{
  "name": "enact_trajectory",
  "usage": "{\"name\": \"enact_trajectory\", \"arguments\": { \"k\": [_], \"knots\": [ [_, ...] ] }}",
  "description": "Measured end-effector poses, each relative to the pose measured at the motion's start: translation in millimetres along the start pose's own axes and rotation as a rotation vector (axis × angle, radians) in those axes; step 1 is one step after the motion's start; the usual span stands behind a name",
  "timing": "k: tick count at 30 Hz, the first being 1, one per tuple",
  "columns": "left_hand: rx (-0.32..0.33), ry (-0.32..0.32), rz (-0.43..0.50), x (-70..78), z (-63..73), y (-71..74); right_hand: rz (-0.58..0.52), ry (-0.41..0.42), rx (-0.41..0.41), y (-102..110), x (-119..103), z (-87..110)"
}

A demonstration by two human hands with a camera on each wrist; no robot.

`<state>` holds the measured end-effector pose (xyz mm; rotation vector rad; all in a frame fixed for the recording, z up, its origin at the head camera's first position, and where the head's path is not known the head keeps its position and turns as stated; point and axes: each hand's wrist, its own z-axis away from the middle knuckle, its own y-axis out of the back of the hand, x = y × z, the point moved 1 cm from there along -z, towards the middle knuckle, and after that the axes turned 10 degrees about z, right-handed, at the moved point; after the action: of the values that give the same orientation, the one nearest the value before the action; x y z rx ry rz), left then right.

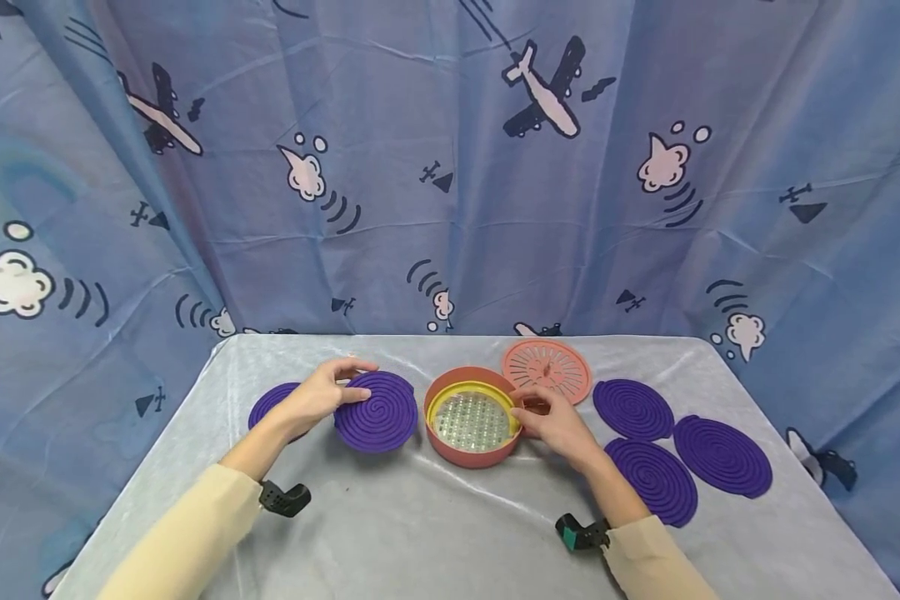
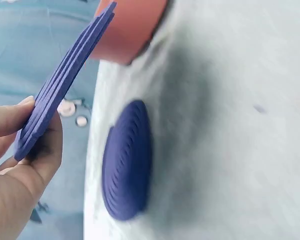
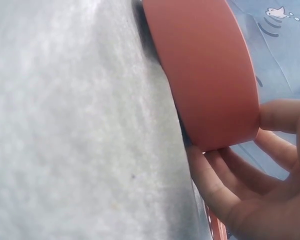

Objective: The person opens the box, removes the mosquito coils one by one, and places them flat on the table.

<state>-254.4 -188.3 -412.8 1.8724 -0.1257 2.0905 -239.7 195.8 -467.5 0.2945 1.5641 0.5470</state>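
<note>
My left hand (image 1: 322, 402) pinches a purple mosquito coil (image 1: 377, 414) at its edge, thumb on one face and fingers behind. The coil is tilted and raised above the table; the left wrist view shows it edge-on, above another purple coil (image 2: 127, 162) lying on the cloth. To its right stands a round orange mosquito coil holder (image 1: 471, 458), with a yellow ring (image 1: 431, 410) and a pale mesh (image 1: 471, 421) inside. My right hand (image 1: 558, 425) grips the holder's right side, thumb at the rim and fingers against the outer wall (image 3: 210, 75).
An orange slotted lid (image 1: 562, 367) lies behind the holder, partly hidden by the right hand. Several purple coils (image 1: 722, 456) lie flat at the right. A pale cloth covers the table (image 1: 420, 542), and a blue patterned curtain (image 1: 390, 167) hangs along its back edge.
</note>
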Motion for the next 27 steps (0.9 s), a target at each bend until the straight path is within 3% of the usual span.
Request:
{"name": "enact_trajectory", "arguments": {
  "k": [8, 19, 23, 27],
  "knots": [
    [0.013, 0.011, 0.047, -31.9, 30.2, 24.7, -0.018, -0.017, -0.011, -1.0, 1.5, -0.5],
    [-0.007, 0.006, 0.028, -66.1, 56.5, 21.7, 0.002, -0.004, -0.006, 1.0, -0.9, -0.2],
    [-0.049, -0.014, -0.017, -70.3, 58.5, 17.4, 0.025, 0.001, -0.004, 2.1, -1.9, 0.3],
    [-0.084, -0.085, -0.149, -66.7, 58.4, 16.0, 0.034, 0.007, -0.013, 1.7, -3.1, 0.2]
  ]
}}
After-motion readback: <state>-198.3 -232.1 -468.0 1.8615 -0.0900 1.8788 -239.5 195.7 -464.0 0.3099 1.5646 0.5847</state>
